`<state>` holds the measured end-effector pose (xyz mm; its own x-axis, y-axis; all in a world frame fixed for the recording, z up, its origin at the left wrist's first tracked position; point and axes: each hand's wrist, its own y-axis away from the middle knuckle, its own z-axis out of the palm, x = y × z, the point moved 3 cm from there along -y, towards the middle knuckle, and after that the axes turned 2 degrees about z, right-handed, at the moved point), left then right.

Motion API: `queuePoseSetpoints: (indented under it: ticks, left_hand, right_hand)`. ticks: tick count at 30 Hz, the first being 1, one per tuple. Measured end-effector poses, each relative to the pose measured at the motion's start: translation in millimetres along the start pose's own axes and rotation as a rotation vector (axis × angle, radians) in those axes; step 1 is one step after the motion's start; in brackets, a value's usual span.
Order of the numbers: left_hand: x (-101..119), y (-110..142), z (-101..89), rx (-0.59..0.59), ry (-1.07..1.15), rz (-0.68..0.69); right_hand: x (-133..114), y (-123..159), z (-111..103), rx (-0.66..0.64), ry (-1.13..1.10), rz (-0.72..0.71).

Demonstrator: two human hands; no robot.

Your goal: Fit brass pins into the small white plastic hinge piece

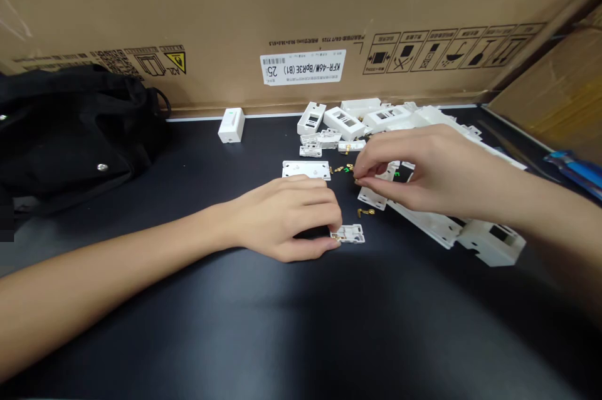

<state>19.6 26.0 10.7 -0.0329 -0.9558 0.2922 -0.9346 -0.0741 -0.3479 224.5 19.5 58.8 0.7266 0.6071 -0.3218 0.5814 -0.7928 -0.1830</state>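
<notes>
My left hand (301, 218) rests on the dark table, thumb and index finger closed on the left end of a small white plastic switch base (352, 234) with a brass-coloured part inside. Up and to the right, my right hand (404, 168) is pinched. A speck of brass colour shows at its fingertips, probably a small brass piece (356, 181), mostly covered by the fingers. Between the hands lies a loose brass contact (366, 212). Just beyond my left hand is a flat white plate (306, 169). More tiny brass pieces (338, 169) and a green bit (347, 168) lie near it.
White plastic housings (345, 123) and frames are heaped at the back right, partly behind my right arm. An assembled white switch (231, 125) stands at the back. A large cardboard box (226, 24) walls off the back. A black bag (79, 130) lies left, a blue-handled tool (576, 171) right.
</notes>
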Motion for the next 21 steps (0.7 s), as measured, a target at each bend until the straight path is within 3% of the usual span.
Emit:
queuePoseSetpoints:
  ticks: [5, 13, 21]
  left_hand:
    - [-2, 0, 0.6, 0.004, 0.008, -0.001]
    - [-3, 0, 0.4, 0.015, 0.014, -0.012]
    - [-1, 1, -1.1, 0.011, 0.006, -0.013]
  right_hand:
    - [0, 8, 1, -0.057, -0.085, -0.034]
    - [-12, 13, -6, -0.082, -0.114, 0.040]
    - [-24, 14, 7, -0.246, -0.173, -0.033]
